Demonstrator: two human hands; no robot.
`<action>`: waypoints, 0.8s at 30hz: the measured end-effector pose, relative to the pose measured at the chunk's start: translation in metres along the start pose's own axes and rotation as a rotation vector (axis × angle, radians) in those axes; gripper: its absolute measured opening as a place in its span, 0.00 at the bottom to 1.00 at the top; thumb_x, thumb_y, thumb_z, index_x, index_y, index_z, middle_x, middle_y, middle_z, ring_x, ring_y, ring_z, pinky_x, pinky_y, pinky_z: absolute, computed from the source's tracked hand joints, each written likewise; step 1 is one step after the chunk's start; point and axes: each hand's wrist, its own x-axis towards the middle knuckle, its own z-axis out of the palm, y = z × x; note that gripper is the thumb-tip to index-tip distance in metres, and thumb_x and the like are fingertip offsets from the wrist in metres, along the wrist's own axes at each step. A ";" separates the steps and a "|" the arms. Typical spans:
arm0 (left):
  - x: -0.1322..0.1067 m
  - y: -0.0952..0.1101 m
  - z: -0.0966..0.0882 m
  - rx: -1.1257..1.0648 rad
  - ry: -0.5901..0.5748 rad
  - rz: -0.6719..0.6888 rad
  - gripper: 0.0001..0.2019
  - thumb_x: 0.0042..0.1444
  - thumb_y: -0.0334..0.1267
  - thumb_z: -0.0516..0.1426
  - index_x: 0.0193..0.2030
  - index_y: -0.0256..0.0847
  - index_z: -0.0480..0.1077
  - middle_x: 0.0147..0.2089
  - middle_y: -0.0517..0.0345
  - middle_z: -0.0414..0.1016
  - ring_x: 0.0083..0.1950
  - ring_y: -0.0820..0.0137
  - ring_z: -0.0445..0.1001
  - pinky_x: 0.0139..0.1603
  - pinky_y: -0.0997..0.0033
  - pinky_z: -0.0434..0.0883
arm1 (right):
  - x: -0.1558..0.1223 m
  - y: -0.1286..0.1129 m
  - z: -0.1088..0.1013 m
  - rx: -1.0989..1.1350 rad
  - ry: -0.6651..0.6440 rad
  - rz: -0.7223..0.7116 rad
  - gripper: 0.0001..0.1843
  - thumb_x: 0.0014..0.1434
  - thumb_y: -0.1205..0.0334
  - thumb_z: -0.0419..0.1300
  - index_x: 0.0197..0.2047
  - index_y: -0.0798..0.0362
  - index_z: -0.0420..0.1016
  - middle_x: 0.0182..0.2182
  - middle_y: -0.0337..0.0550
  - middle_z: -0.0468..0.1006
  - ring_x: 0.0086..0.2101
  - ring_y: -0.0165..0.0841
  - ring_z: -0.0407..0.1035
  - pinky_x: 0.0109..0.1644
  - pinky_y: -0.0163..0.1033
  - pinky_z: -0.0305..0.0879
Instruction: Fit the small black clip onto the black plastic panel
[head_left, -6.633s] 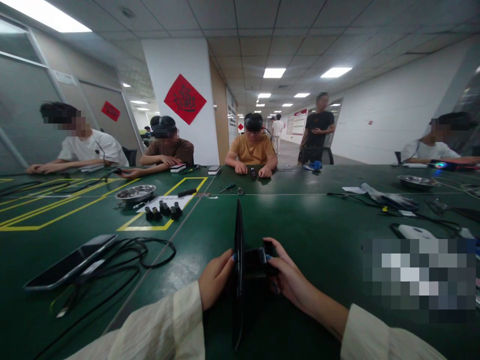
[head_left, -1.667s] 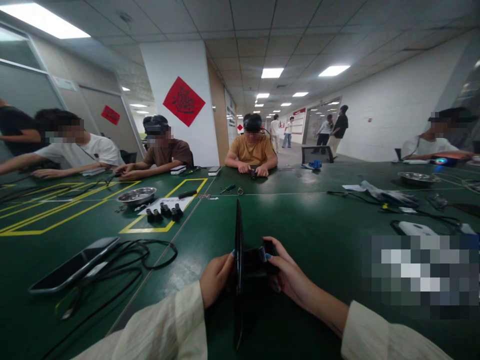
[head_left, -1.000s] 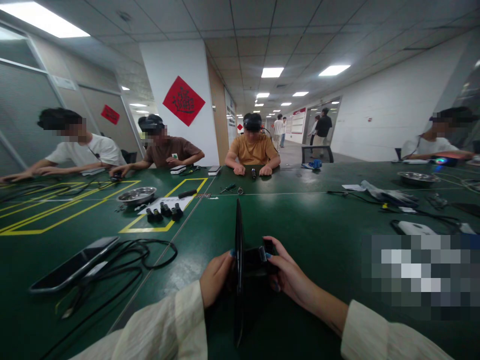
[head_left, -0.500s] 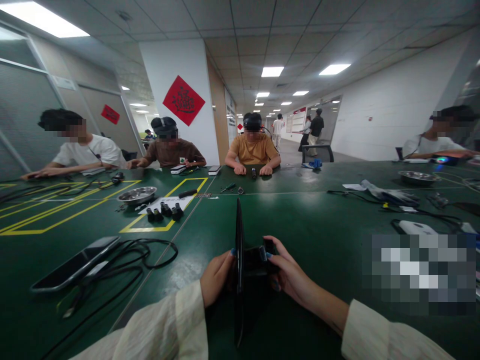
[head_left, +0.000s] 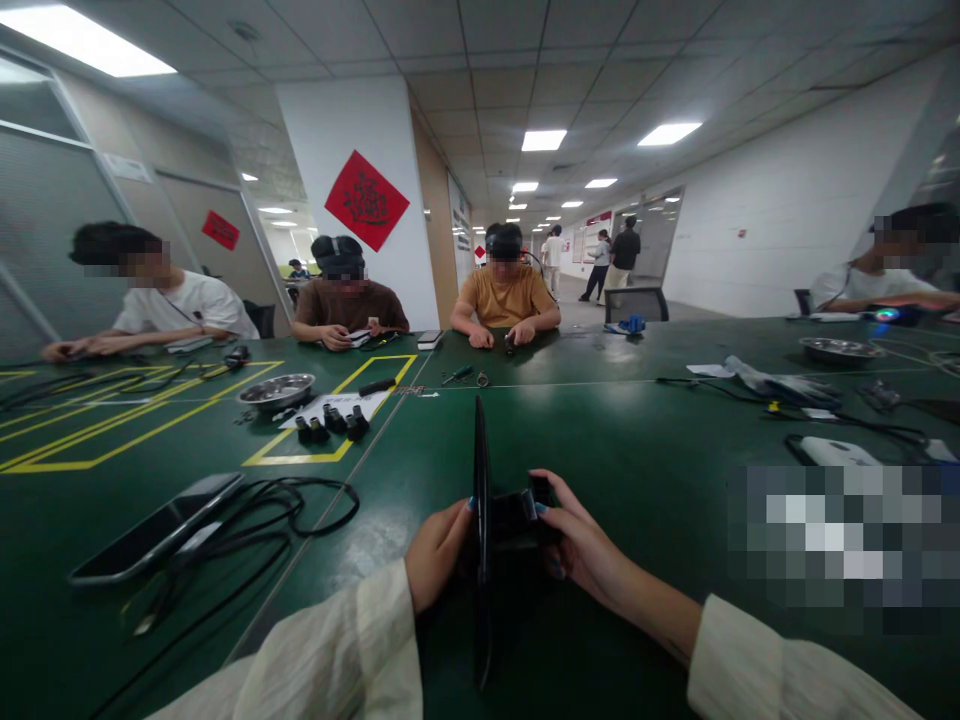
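A thin black panel (head_left: 481,560) stands upright, edge-on to me, at the middle of the near table. My left hand (head_left: 441,548) grips its left side, with the thumb against the face and the other fingers hidden. From the panel's right face juts a black bracket-like part (head_left: 516,518); its exact kind is unclear in the dark. My right hand (head_left: 581,535) is closed on the outer end of this part, the thumb on top and the fingers wrapped around its far and lower sides.
To the left lie a dark phone-like slab (head_left: 154,530) and a coiled black cable (head_left: 285,500). Beyond them are several black cylindrical parts (head_left: 334,422) and a steel bowl (head_left: 276,390). Another bowl (head_left: 840,350) and bagged cables sit at right. Several people sit around the green table (head_left: 637,430).
My hands and the panel keep nearly the same pose, with a tiny view shift. Across the table, one person's hand has moved onto a small dark object.
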 end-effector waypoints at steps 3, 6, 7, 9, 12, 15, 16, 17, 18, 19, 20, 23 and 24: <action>0.004 -0.004 0.000 0.032 -0.002 0.018 0.20 0.56 0.51 0.43 0.28 0.40 0.67 0.23 0.58 0.67 0.26 0.69 0.64 0.30 0.71 0.61 | 0.000 0.000 0.000 0.002 0.003 0.010 0.28 0.54 0.56 0.54 0.57 0.40 0.50 0.25 0.34 0.68 0.14 0.21 0.58 0.14 0.26 0.51; 0.006 -0.010 0.000 0.048 -0.017 0.009 0.18 0.55 0.51 0.44 0.27 0.41 0.67 0.21 0.58 0.67 0.25 0.68 0.64 0.28 0.71 0.60 | 0.000 -0.002 0.001 -0.003 0.018 0.015 0.28 0.53 0.56 0.55 0.57 0.40 0.50 0.26 0.34 0.69 0.14 0.21 0.58 0.14 0.26 0.50; 0.006 -0.011 0.000 0.057 -0.017 0.002 0.18 0.55 0.50 0.44 0.27 0.42 0.67 0.21 0.58 0.66 0.25 0.68 0.64 0.27 0.71 0.60 | 0.000 -0.003 0.002 -0.006 0.018 0.016 0.29 0.53 0.55 0.55 0.57 0.40 0.50 0.25 0.34 0.69 0.14 0.21 0.58 0.14 0.26 0.50; 0.006 -0.012 0.000 0.080 -0.024 -0.008 0.18 0.55 0.50 0.44 0.27 0.41 0.67 0.21 0.59 0.66 0.25 0.68 0.65 0.27 0.71 0.61 | -0.001 -0.003 0.002 -0.012 0.014 0.017 0.29 0.53 0.55 0.55 0.57 0.41 0.50 0.24 0.34 0.68 0.14 0.21 0.58 0.14 0.26 0.49; 0.005 -0.010 0.001 0.103 0.006 -0.009 0.20 0.57 0.49 0.42 0.29 0.40 0.67 0.21 0.58 0.66 0.25 0.69 0.65 0.29 0.71 0.63 | -0.001 -0.004 0.003 -0.007 0.015 0.020 0.28 0.53 0.56 0.55 0.57 0.40 0.50 0.24 0.33 0.68 0.14 0.21 0.58 0.14 0.26 0.50; 0.004 -0.009 0.001 0.103 0.007 -0.012 0.20 0.57 0.49 0.41 0.30 0.41 0.68 0.21 0.58 0.66 0.25 0.68 0.65 0.30 0.70 0.63 | -0.001 -0.003 0.002 -0.009 0.026 0.023 0.28 0.53 0.56 0.55 0.56 0.40 0.51 0.25 0.33 0.67 0.14 0.21 0.58 0.15 0.26 0.50; 0.005 -0.009 0.001 0.102 0.002 -0.012 0.19 0.57 0.49 0.41 0.30 0.41 0.68 0.21 0.59 0.66 0.24 0.68 0.65 0.29 0.71 0.62 | -0.001 -0.003 0.001 -0.012 0.025 0.021 0.28 0.53 0.56 0.55 0.56 0.40 0.51 0.25 0.33 0.68 0.14 0.21 0.58 0.15 0.26 0.50; 0.005 -0.010 0.001 0.102 -0.003 -0.008 0.19 0.56 0.49 0.42 0.30 0.42 0.68 0.21 0.59 0.67 0.25 0.68 0.65 0.29 0.71 0.62 | -0.001 -0.003 0.001 -0.013 0.020 0.018 0.28 0.53 0.56 0.55 0.56 0.40 0.51 0.26 0.34 0.68 0.15 0.21 0.58 0.15 0.26 0.50; 0.005 -0.011 0.001 0.105 -0.010 0.000 0.18 0.56 0.49 0.43 0.29 0.42 0.68 0.22 0.59 0.67 0.25 0.68 0.66 0.29 0.71 0.62 | 0.000 -0.003 0.001 -0.014 0.013 0.017 0.28 0.54 0.56 0.54 0.56 0.39 0.51 0.27 0.34 0.69 0.15 0.21 0.59 0.15 0.26 0.50; 0.006 -0.011 0.001 0.109 -0.016 0.012 0.18 0.56 0.48 0.43 0.29 0.42 0.68 0.22 0.58 0.68 0.26 0.68 0.66 0.30 0.72 0.63 | 0.000 -0.002 0.000 -0.016 0.008 0.015 0.28 0.54 0.56 0.54 0.56 0.40 0.51 0.27 0.34 0.69 0.15 0.21 0.59 0.15 0.26 0.50; 0.005 -0.012 0.001 0.116 -0.021 0.025 0.17 0.55 0.48 0.44 0.28 0.42 0.67 0.23 0.58 0.69 0.27 0.68 0.67 0.31 0.72 0.63 | 0.000 -0.002 0.000 -0.015 0.006 0.014 0.28 0.54 0.56 0.54 0.56 0.40 0.50 0.27 0.34 0.69 0.14 0.21 0.59 0.14 0.26 0.50; 0.004 -0.011 0.000 0.121 -0.022 0.038 0.17 0.55 0.47 0.44 0.29 0.41 0.68 0.24 0.58 0.69 0.28 0.67 0.67 0.32 0.71 0.63 | 0.000 -0.002 0.001 -0.010 0.019 0.011 0.29 0.52 0.55 0.56 0.56 0.41 0.50 0.27 0.34 0.69 0.14 0.20 0.57 0.14 0.26 0.50; 0.003 -0.010 0.000 0.116 -0.010 0.034 0.17 0.55 0.48 0.44 0.30 0.41 0.68 0.23 0.58 0.69 0.28 0.67 0.67 0.32 0.71 0.63 | 0.000 -0.003 0.002 -0.007 0.022 0.011 0.29 0.52 0.55 0.56 0.56 0.41 0.50 0.27 0.34 0.69 0.13 0.20 0.57 0.14 0.26 0.50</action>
